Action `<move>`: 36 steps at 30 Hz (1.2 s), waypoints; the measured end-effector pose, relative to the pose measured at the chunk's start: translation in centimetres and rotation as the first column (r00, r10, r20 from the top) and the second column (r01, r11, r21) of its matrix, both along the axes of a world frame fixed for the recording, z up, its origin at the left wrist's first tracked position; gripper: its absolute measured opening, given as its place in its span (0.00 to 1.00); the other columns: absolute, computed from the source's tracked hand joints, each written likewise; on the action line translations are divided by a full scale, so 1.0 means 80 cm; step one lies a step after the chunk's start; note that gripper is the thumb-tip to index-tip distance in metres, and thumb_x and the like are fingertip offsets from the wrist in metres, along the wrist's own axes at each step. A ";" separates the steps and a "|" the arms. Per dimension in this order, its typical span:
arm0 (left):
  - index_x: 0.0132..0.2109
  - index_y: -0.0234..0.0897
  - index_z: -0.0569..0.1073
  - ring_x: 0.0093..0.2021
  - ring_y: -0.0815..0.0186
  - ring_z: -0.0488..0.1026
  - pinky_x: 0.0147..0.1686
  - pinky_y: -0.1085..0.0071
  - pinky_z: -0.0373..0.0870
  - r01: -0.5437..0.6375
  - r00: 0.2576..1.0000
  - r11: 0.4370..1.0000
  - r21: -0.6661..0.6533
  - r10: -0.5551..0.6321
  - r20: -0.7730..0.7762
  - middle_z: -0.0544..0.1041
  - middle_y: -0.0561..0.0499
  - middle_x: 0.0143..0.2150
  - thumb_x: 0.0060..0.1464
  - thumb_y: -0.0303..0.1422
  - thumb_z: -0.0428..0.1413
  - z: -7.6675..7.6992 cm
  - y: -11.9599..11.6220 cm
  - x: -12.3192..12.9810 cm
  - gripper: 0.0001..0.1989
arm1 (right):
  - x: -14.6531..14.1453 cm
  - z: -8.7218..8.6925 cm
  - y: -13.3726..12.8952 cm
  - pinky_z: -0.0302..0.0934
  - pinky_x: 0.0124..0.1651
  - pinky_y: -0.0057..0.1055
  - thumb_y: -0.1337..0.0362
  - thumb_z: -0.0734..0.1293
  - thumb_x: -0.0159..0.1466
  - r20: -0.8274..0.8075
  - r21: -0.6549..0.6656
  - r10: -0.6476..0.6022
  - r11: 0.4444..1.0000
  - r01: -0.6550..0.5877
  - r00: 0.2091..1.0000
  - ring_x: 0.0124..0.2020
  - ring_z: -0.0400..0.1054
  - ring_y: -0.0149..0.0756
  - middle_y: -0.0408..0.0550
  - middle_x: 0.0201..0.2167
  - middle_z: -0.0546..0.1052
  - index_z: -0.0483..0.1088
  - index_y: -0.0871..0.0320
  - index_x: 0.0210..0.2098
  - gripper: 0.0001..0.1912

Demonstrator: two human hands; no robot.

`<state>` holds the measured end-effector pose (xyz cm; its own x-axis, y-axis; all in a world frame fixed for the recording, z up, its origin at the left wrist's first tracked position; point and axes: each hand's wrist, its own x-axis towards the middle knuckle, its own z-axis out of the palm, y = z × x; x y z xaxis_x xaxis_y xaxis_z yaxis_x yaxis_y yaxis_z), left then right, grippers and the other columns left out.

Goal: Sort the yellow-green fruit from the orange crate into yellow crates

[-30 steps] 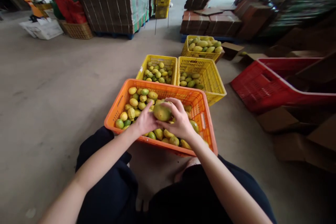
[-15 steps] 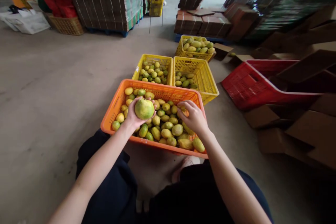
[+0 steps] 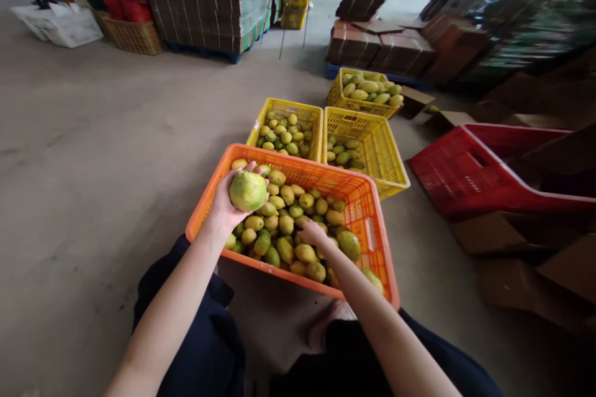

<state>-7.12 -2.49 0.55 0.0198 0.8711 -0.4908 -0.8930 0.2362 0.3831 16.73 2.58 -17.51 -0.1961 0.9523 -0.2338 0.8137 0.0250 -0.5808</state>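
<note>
My left hand [image 3: 226, 201] is cupped around a large yellow-green papaya [image 3: 248, 191], held up over the left end of the orange crate [image 3: 382, 242]. Below it, many yellow and green papayas [image 3: 305, 253] fill the crate in a loose heap. My right hand [image 3: 313, 233] reaches down among them near the middle, touching the fruit. Its fingertips are partly hidden between the papayas, so whether they grip one cannot be made out. A bigger papaya [image 3: 349, 245] lies just right of that hand.
Behind the orange crate stand a yellow crate [image 3: 254, 133] of papayas, a partly filled yellow crate [image 3: 388, 152] and a farther full one [image 3: 333, 96]. On the right are a red crate [image 3: 447, 164] and cardboard boxes [image 3: 488, 232]. A wrapped pallet stack [image 3: 200, 0] stands farther back.
My right hand has moved from above the crate's right side down into the fruit near the middle. My left hand still holds its papaya. The view has shifted, so the crates sit farther right.
</note>
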 end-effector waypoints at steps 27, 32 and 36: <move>0.36 0.35 0.75 0.32 0.63 0.78 0.39 0.65 0.75 -0.132 0.991 0.985 -0.114 0.128 -0.041 0.80 0.50 0.33 0.54 0.34 0.54 -0.019 0.031 -0.025 0.09 | -0.088 -0.075 -0.003 0.54 0.56 0.46 0.55 0.74 0.50 -0.417 -0.042 -0.161 0.987 0.158 0.895 0.52 0.62 0.55 0.48 0.34 0.70 0.64 0.52 0.31 0.17; 0.38 0.37 0.74 0.39 0.58 0.79 0.43 0.61 0.75 -0.126 0.991 0.987 -0.104 0.122 -0.047 0.79 0.48 0.35 0.54 0.36 0.53 -0.020 0.025 0.001 0.09 | -0.081 -0.009 -0.016 0.65 0.41 0.40 0.53 0.74 0.49 -0.754 -0.397 -0.425 0.902 0.168 0.501 0.38 0.68 0.44 0.42 0.30 0.71 0.65 0.51 0.39 0.22; 0.36 0.39 0.73 0.42 0.57 0.79 0.44 0.60 0.76 -0.139 0.989 0.987 -0.077 0.135 -0.053 0.79 0.50 0.33 0.53 0.37 0.54 -0.024 0.013 0.032 0.08 | -0.061 0.069 -0.030 0.69 0.33 0.40 0.45 0.64 0.57 -0.831 -0.463 -0.450 0.885 0.043 0.326 0.29 0.70 0.41 0.45 0.29 0.75 0.67 0.53 0.37 0.19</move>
